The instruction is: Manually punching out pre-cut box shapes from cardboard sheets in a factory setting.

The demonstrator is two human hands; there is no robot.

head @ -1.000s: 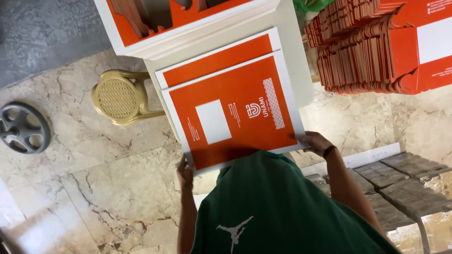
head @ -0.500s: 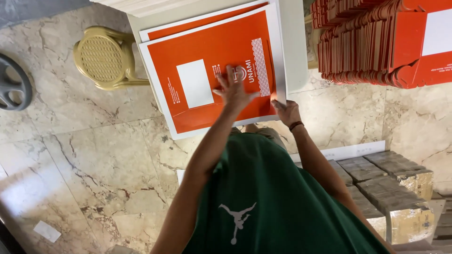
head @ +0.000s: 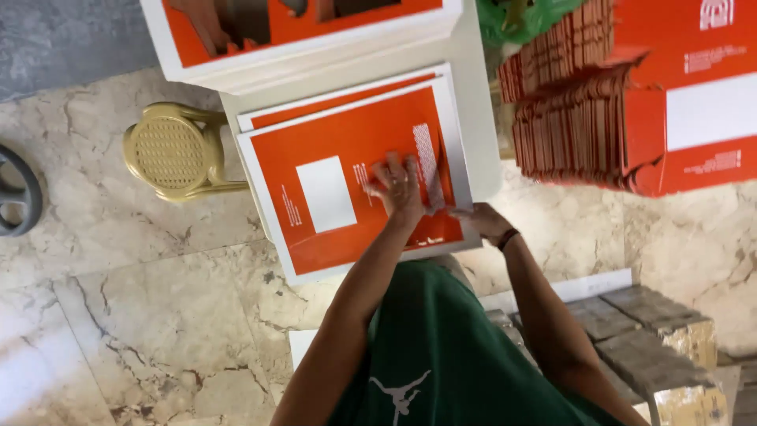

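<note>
Head view: looks straight down on a white table (head: 481, 95) with a flat orange-and-white carton blank (head: 347, 181) lying on top of another like it.
Carton blank: sits near the table's front edge, its near corner hanging a little past it; a white rectangle is printed left of centre.
Left hand (head: 400, 185): lies palm-down on the blank's right half, fingers spread and flat, pressing rather than gripping anything.
Right hand (head: 482, 221): rests at the blank's near right corner, fingers curled toward the edge; whether they pinch the flap or only touch it cannot be told.
Step in hand, as judged: pressing a fold or flap along the right side of the blank.
How to do it well: keep the left palm wide and flat so the sheet cannot slide on the one below; run pressure along the crease line, not across it; keep the right fingers close to the corner so the edge stays square.
Around it: a yellow plastic stool (head: 169, 150) stands left of the table, a stack of folded orange cartons (head: 576, 102) to the right, and a tray-like open box (head: 300, 39) at the far end.
Risk: the lower blank may shift with the upper one.
</note>
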